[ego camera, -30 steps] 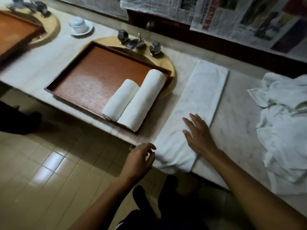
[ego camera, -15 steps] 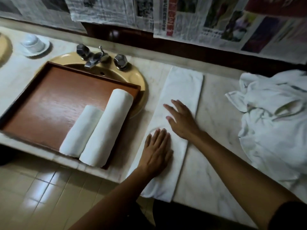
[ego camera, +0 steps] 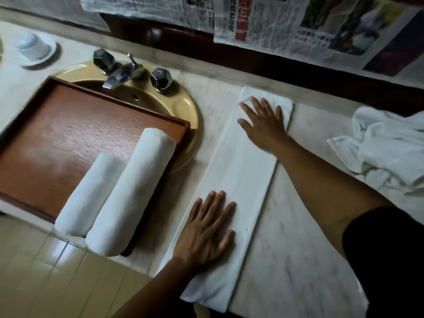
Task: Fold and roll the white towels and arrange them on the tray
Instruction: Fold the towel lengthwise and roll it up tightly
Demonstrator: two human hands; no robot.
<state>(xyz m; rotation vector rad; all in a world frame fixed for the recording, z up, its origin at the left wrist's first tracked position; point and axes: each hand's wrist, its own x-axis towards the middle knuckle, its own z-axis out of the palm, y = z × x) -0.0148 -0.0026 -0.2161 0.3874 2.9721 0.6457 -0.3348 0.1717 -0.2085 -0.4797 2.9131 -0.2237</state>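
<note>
At rt frame edge, towel pile (ego camera: pixel 387 145) cut off.

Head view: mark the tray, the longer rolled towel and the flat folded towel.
tray (ego camera: pixel 57 134), head view, bare wooden floor.
longer rolled towel (ego camera: pixel 133 191), head view, middle of the roll.
flat folded towel (ego camera: pixel 243 171), head view, bare middle stretch.

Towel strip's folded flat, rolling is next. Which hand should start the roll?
Probably left. The left hand lies flat near the close end of the folded towel, which overhangs the counter edge; the right hand is stretched out flat on the far end.
</note>
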